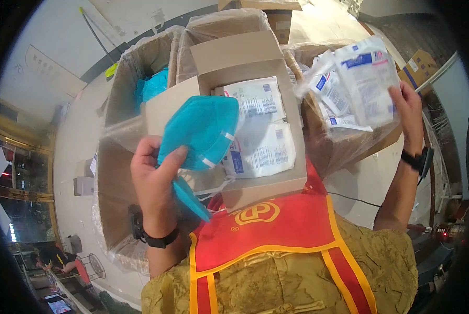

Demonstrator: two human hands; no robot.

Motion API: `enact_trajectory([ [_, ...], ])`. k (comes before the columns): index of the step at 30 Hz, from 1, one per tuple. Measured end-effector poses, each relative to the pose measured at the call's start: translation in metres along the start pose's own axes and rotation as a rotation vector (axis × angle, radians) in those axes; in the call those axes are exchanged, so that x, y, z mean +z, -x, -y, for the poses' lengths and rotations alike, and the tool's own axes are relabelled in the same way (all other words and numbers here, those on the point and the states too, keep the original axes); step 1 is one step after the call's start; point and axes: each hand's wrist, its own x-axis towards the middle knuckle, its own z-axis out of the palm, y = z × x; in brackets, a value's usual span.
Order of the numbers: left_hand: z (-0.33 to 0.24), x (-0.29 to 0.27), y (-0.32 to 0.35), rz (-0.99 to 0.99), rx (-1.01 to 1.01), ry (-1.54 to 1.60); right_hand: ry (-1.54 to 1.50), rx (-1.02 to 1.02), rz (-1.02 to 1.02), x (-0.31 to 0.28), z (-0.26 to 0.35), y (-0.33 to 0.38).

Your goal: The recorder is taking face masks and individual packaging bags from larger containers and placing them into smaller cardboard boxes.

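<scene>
My left hand (153,172) is closed on a teal folded face mask (205,128) with white strap tabs, held over the left side of an open cardboard box (239,52). Below that hand hangs a second teal mask (189,200) with a white strap. White printed packets (263,152) lie flat in the box in front of me. At the right, my right hand (410,107) pinches the edge of a clear-and-white packet (368,78) above a plastic-lined carton (323,146). More packets (331,94) lie in that carton.
At the left stands a plastic-lined carton (116,172) with teal masks (153,86) at its far end. Another lined carton (221,23) stands behind the box. A brown box (420,68) sits at the far right. On the lower left, a person's arm (69,266) shows near a round stool.
</scene>
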Motion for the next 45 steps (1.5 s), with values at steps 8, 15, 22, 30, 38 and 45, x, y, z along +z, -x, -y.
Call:
enact_trajectory([
  [8,0.010,0.046,0.001,0.080,0.166,-0.139,0.094,-0.388,0.268,0.096,0.053,-0.007],
  [15,0.000,0.047,0.007,0.162,0.031,0.020,-0.057,-0.762,0.420,0.186,0.128,0.041],
  [22,0.013,-0.007,-0.021,-0.132,0.066,0.110,-0.046,-0.771,0.807,0.165,0.118,0.070],
  [30,0.011,0.010,-0.012,0.084,0.044,0.103,-0.129,-0.759,0.792,0.140,0.159,0.063],
  [38,0.001,0.010,0.007,0.222,0.027,0.283,-0.257,-0.659,0.472,0.177,0.169,0.061],
  [45,0.011,0.004,0.009,0.096,0.033,0.253,-0.275,-0.745,0.508,0.193,0.163,0.056],
])
